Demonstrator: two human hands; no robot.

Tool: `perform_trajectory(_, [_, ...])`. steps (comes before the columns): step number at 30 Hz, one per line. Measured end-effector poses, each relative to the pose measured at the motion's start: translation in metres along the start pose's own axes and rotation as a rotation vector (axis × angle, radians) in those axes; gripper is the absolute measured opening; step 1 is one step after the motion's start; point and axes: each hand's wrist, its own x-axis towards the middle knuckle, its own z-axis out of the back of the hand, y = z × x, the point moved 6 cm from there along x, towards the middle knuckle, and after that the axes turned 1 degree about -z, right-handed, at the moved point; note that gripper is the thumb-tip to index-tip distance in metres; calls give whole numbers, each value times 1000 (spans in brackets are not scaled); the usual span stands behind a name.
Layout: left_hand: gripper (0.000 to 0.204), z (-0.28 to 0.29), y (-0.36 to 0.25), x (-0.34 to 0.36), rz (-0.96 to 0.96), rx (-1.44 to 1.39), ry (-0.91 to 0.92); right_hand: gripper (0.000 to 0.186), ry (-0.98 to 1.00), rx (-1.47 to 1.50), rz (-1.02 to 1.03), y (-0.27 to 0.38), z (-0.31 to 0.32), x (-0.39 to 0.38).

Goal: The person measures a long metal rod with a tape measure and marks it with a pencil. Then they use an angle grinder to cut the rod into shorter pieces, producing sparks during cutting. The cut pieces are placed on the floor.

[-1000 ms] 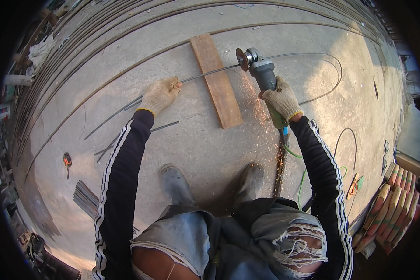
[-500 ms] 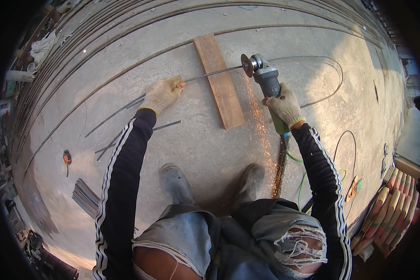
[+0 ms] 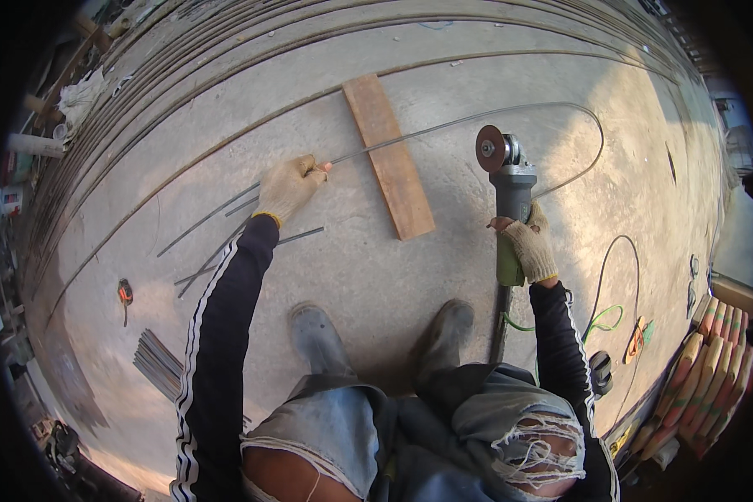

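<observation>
My left hand (image 3: 291, 187), in a cream knit glove, is closed on a thin steel rod (image 3: 456, 123). The rod crosses over a wooden plank (image 3: 391, 159) and runs right into a wide loop that bends back behind the grinder. My right hand (image 3: 529, 245), gloved as well, grips the body of an angle grinder (image 3: 513, 191) with its thumb showing. The grinder stands upright in view, its brown disc (image 3: 493, 149) apart from the rod and right of the plank. Several cut rods (image 3: 213, 259) lie beneath and beside my left hand. No sparks show.
Long bars (image 3: 251, 58) stretch across the far floor. At the left lie a red-and-black tape measure (image 3: 125, 291) and a bundle of short rods (image 3: 157, 363). A green cord (image 3: 608, 311) and stacked bags (image 3: 701, 389) are at the right. My boots (image 3: 318, 339) stand close by.
The grinder has come away from the rod, moving right and toward me, its disc turned more to face me. The stream of sparks has stopped. My left hand has shifted slightly nearer.
</observation>
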Motion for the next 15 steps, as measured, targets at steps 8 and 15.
perform_trajectory(8, [51, 14, -5, -23, -58, -42, -92, 40, -304, 206, -156, -17, 70, -77])
perform_trajectory(15, [47, 43, -21, -25, -67, 109, -205, 35, -390, 204, -204, -24, 113, -121])
